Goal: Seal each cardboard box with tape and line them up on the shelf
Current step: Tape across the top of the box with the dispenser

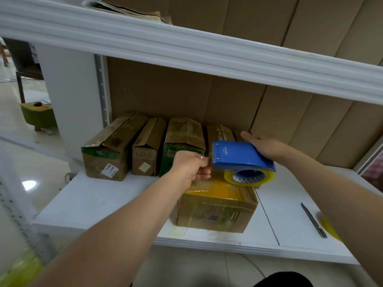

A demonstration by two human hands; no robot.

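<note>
1. A cardboard box [215, 208] is sitting near the front edge of the white shelf [93, 201], its top glossy with yellowish tape and its front face wrapped in clear film over faint blue print.
2. The right hand [267, 147] is resting across the top of a blue tape dispenser [240, 155], fingers lying fairly straight over its back; the dispenser is hovering just over the box's far end.
3. The tape roll [249, 177] is hanging under the dispenser, clear-yellow with a blue core.
4. The left hand [190, 166] is curling its fingers at the dispenser's front, seemingly pinching the tape end, though the tape itself is hard to make out.
5. Four taped boxes [145, 148] are standing side by side along the shelf's back.
6. A thin metal blade [314, 220] is lying well to the right.
</note>
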